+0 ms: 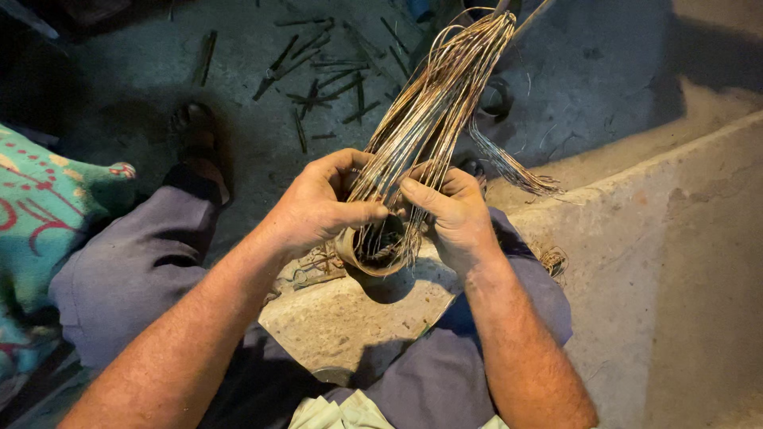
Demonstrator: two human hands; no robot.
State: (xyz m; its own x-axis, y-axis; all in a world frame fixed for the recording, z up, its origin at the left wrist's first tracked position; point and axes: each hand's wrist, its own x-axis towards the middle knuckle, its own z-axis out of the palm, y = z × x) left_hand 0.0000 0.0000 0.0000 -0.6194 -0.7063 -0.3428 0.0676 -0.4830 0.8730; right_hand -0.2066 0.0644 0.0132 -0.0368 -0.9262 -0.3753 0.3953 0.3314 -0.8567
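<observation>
My left hand (318, 206) grips a bundle of long thin reed strands (433, 99) that fan upward and away from me. My right hand (453, 218) pinches the same strands from the right, thumb pressed against them. Just below both hands sits a small round woven base with a tan rim (358, 258), where the strands come together. A few strands bend off to the right into a frayed end (528, 179). Both hands are over my lap, between my knees in blue-grey trousers.
A concrete slab (342, 318) lies between my legs, and a raised concrete ledge (675, 238) runs along the right. Several dark cut sticks (318, 67) lie scattered on the floor ahead. My sandalled foot (195, 139) rests on the left, next to a teal patterned cloth (40, 214).
</observation>
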